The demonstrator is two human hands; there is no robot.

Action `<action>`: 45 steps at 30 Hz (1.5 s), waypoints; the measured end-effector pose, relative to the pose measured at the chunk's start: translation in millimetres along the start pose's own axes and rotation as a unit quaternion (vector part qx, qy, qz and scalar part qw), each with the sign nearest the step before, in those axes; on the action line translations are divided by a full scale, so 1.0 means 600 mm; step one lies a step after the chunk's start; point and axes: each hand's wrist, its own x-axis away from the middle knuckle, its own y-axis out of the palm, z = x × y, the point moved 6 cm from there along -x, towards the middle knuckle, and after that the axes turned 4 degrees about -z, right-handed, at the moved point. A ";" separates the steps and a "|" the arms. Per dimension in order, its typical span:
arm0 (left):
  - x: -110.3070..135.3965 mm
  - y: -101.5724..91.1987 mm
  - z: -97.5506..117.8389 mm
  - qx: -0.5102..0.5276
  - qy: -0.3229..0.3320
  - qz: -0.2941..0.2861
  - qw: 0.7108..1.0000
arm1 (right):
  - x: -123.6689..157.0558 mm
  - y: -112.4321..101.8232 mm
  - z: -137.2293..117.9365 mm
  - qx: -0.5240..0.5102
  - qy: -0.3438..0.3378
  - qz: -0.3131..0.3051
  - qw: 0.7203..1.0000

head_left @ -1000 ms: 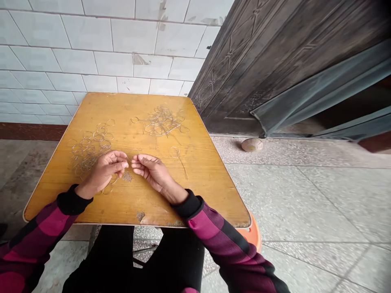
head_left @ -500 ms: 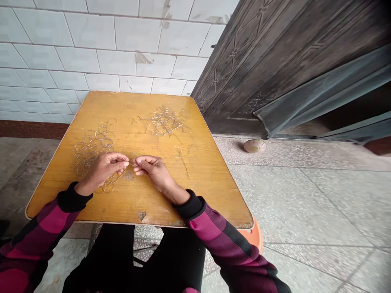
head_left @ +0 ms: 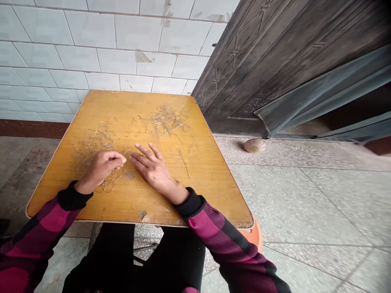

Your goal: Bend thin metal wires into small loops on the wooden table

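I sit at a small wooden table [head_left: 128,203]. My left hand [head_left: 102,167] is curled with thumb and fingers pinched on a thin wire ring at the table's left-middle. It rests over a spread of linked wire rings [head_left: 91,148] on the left side. My right hand [head_left: 151,165] lies just to its right, fingers stretched out flat over the tabletop, holding nothing. A tangled heap of wire pieces [head_left: 163,118] lies at the far middle. One loose wire loop with a straight tail [head_left: 179,154] lies right of my right hand.
A white tiled wall [head_left: 106,49] stands behind the table. A dark carved door [head_left: 275,65] is at the right, with a small round object [head_left: 254,145] on the floor by it. An orange stool edge [head_left: 255,238] shows under the table's right corner.
My right hand has let go of the wire it pinched together with the left and has spread its fingers flat, reaching slightly forward. My left hand stays pinched in the same place.
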 end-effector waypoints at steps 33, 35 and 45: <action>-0.078 0.009 0.058 0.149 0.117 0.198 0.962 | 0.021 0.007 0.038 -0.332 0.312 -0.067 0.888; -0.084 0.005 0.052 0.144 0.108 0.180 0.967 | 0.026 0.002 0.052 -0.295 0.305 -0.104 0.899; -0.085 0.021 0.052 0.067 0.100 0.082 0.989 | 0.063 -0.035 0.143 -0.001 0.352 -0.171 0.920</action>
